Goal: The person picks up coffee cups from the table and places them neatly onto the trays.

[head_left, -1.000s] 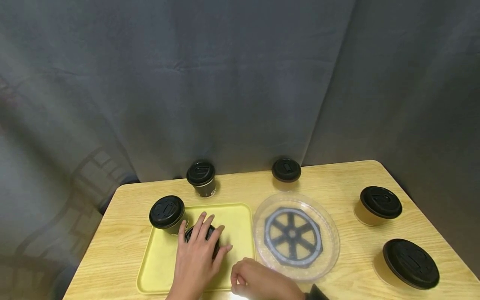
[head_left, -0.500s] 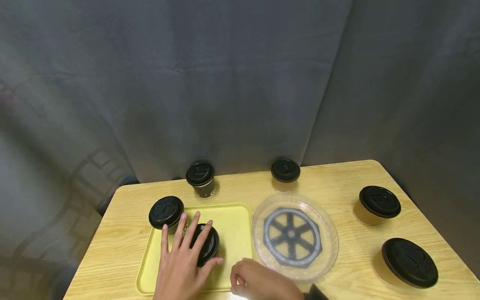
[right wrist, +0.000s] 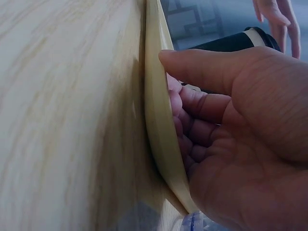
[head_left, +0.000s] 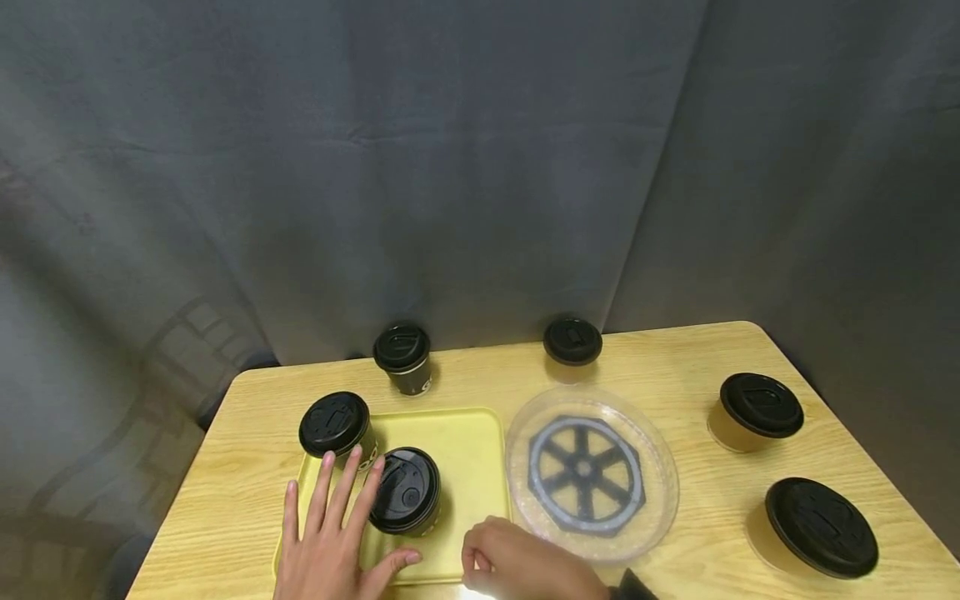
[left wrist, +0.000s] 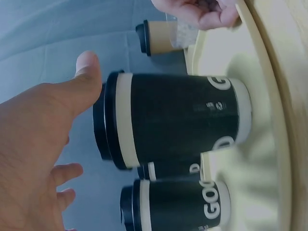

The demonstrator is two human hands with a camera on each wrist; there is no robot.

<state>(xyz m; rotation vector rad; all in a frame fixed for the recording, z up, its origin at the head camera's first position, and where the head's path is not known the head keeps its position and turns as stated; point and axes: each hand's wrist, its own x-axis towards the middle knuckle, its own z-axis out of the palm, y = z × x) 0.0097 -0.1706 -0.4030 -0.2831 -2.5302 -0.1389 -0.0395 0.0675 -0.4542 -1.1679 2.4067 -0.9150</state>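
Observation:
My left hand (head_left: 326,533) is spread, fingers straight, just left of a black paper cup (head_left: 427,525) with a black lid on the yellow tray (head_left: 468,450). In the left wrist view the thumb overlaps the edge of this cup's lid (left wrist: 100,127). Another black cup (head_left: 333,425) stands at the tray's back left corner, beyond the fingertips. My right hand (head_left: 525,562) is curled at the tray's front right corner. In the right wrist view its thumb tip lies on the tray rim (right wrist: 161,120), with curled fingers on the inner side, their tips partly hidden.
A clear round plastic dish (head_left: 517,508) with a dark spoked wheel shape stands right of the tray. Behind are a black cup (head_left: 412,379) and a tan cup (head_left: 572,367). Two more tan cups (head_left: 731,429) stand at the right. A grey curtain (head_left: 480,167) hangs behind the table.
My left hand has moved left and toward me, off the black cup's lid, its fingers spreading. That cup stays on the tray, its lid now mostly uncovered. My right hand has not moved.

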